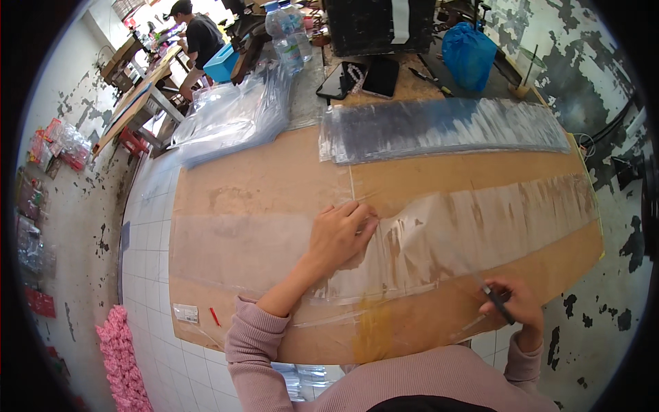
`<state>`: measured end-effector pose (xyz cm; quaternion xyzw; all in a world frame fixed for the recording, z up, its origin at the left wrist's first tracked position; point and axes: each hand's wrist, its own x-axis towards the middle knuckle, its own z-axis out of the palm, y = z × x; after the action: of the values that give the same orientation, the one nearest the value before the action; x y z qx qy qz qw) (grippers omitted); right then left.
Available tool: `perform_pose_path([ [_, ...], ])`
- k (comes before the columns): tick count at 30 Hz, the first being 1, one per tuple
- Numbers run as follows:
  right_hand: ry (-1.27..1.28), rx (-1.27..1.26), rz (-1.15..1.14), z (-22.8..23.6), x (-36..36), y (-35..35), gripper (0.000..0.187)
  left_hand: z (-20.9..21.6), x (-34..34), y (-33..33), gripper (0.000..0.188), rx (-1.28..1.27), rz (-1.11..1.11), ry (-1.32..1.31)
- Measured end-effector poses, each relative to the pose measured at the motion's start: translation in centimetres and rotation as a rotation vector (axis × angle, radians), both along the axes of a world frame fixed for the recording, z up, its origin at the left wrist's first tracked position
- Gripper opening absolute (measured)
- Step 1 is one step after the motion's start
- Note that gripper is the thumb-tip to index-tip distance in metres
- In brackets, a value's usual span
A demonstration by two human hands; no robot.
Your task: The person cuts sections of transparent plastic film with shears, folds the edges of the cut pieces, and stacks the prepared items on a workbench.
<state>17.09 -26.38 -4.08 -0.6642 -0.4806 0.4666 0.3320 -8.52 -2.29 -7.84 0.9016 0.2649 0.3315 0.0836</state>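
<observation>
A long sheet of clear plastic film [508, 223] lies across the brown tabletop, wrinkled and lifted in a fold right of centre. My left hand [340, 237] rests on the film near its middle, fingers curled together and gripping it at the fold. At the right, my right hand [518, 302] is closed around the black handle of a knife [495, 302]. Its long, thin blade points up and left over the film's near part. The blade's tip is hard to make out against the shiny plastic.
A flat stack of clear plastic sleeves [446, 130] lies behind the film, with a heap of plastic bags [237, 113] at the far left. Phones [336, 81], a blue bag [469, 55] and water bottles [285, 34] stand farther back. Another person [200, 38] sits at a far table.
</observation>
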Motion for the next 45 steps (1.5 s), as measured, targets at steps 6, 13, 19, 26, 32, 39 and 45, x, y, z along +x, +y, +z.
perform_pose_path([
  [6, -0.544, -0.096, -0.609, 1.3, 3.9, -1.6, 0.032, 0.1, 0.1, 0.2, 0.008, -0.152, -0.055, 0.056],
  [13, -0.827, 0.338, -0.124, 2.6, 8.8, -0.1, 0.035, -0.3, 0.0, -0.1, 0.008, -0.008, -0.079, 0.103],
  [19, -0.842, 0.377, 0.108, 2.8, 10.4, 9.5, 0.029, 0.0, -0.6, -0.7, 0.006, -0.076, -0.119, 0.077],
  [26, -1.074, 0.671, 0.254, 0.8, 8.3, 18.8, 0.027, 0.3, -1.0, -1.4, 0.006, -0.067, -0.116, 0.079],
  [32, -0.563, 1.021, 0.398, -3.9, -3.5, 18.3, 0.027, -0.4, -1.2, -2.4, 0.01, -0.103, -0.121, 0.086],
  [39, -0.527, 0.784, 0.5, -3.3, -2.9, 17.6, 0.023, -1.3, -1.1, -2.3, 0.013, -0.115, -0.126, 0.104],
  [45, -0.435, 0.811, 0.491, -3.6, -2.8, 18.7, 0.019, -0.3, -1.3, -1.7, 0.014, -0.122, -0.148, 0.115],
])
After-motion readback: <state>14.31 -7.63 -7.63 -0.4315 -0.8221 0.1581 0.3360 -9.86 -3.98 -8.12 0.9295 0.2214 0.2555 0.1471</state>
